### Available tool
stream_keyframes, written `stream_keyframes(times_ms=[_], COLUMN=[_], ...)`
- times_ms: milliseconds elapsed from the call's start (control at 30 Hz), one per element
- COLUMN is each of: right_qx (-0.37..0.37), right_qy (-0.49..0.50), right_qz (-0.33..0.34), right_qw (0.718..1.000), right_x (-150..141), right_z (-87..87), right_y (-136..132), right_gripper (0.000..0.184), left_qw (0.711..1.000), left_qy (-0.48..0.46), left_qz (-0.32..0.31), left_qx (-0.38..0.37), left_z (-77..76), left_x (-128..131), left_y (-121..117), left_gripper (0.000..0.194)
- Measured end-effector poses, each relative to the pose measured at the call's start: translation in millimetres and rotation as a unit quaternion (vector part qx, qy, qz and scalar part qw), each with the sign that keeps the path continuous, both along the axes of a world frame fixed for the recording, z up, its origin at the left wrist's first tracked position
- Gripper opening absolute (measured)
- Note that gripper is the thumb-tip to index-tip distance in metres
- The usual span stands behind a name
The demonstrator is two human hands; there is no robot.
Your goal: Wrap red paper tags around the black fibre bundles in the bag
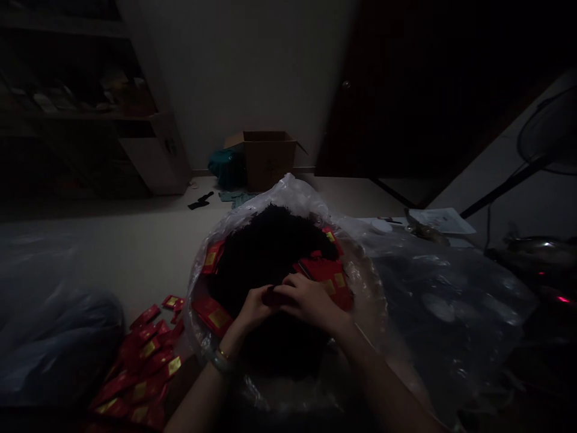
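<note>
My left hand (256,308) and my right hand (311,299) meet over a heap of black, loose, leaf-like material (274,240). Between their curled fingers shows a dark red packet (271,296), mostly covered by the fingers. The heap fills a wide round container lined with a clear plastic bag (288,187). Red packets with yellow labels lie around its rim: one flat packet (217,316) by my left wrist, a packet (211,257) further back, and a cluster of packets (328,278) beside my right hand.
Many red packets (146,361) lie piled on the floor at left, next to a dark bagged bundle (58,355). Clear plastic sheeting (451,294) spreads at right. A cardboard box (270,159) and a teal bag (226,167) stand by the wall. The room is dim.
</note>
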State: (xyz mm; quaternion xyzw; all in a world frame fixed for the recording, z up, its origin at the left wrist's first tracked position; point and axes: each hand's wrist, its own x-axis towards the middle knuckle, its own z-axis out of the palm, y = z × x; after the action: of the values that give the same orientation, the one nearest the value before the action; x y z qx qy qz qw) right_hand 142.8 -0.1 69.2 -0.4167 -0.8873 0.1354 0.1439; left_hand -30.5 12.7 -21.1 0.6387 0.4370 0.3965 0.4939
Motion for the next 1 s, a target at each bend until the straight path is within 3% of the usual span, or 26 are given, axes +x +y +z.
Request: stream_keyframes(times_ms=[67, 133, 233, 400, 600, 700, 767, 900, 1000], right_qx=[-0.044, -0.086, -0.111, -0.091, -0.143, -0.131, -0.120, -0.161, -0.221], right_qy=[-0.058, -0.085, -0.063, 0.010, -0.022, 0.032, 0.107, 0.240, 0.262], right_qz=[-0.022, -0.038, -0.044, -0.056, -0.028, -0.029, -0.066, -0.184, -0.191], right_qw=[0.997, 0.992, 0.991, 0.994, 0.989, 0.990, 0.985, 0.940, 0.920], right_x=[-3.5, -5.8, -5.5, 0.5, -1.7, 0.3, 1.8, 0.3, -2.4], right_z=[-1.1, -2.7, -3.6, 0.8, -3.5, -5.8, -8.5, -23.8, -38.6], right_y=[-0.2, 1.8, 5.9, 8.6, 10.5, 13.6, 15.7, 20.6, 24.8], right_gripper=[0.031, 0.026, 0.021, 0.022, 0.021, 0.017, 0.016, 0.030, 0.017], left_qw=[1.000, 1.000, 1.000, 1.000, 0.999, 0.997, 0.995, 0.985, 0.977], left_qy=[0.019, 0.024, 0.008, 0.003, -0.023, -0.040, -0.052, -0.073, -0.106], left_qz=[-0.001, -0.006, -0.012, 0.007, 0.014, 0.027, 0.048, 0.108, 0.123], left_qx=[0.001, -0.003, -0.004, -0.020, -0.028, -0.052, -0.073, -0.115, -0.138], left_z=[-2.4, -3.5, -2.1, 4.5, 7.7, 11.3, 14.6, 18.6, 18.6], left_x=[0.7, 1.8, 2.2, -0.2, -1.9, -2.8, -3.6, -5.3, -5.2], left_y=[0.5, 0.9, 1.4, 2.7, 3.3, 2.7, 2.2, 1.6, 1.8], left_gripper=[0.026, 0.027, 0.031, 0.027, 0.034, 0.031, 0.028, 0.026, 0.027])
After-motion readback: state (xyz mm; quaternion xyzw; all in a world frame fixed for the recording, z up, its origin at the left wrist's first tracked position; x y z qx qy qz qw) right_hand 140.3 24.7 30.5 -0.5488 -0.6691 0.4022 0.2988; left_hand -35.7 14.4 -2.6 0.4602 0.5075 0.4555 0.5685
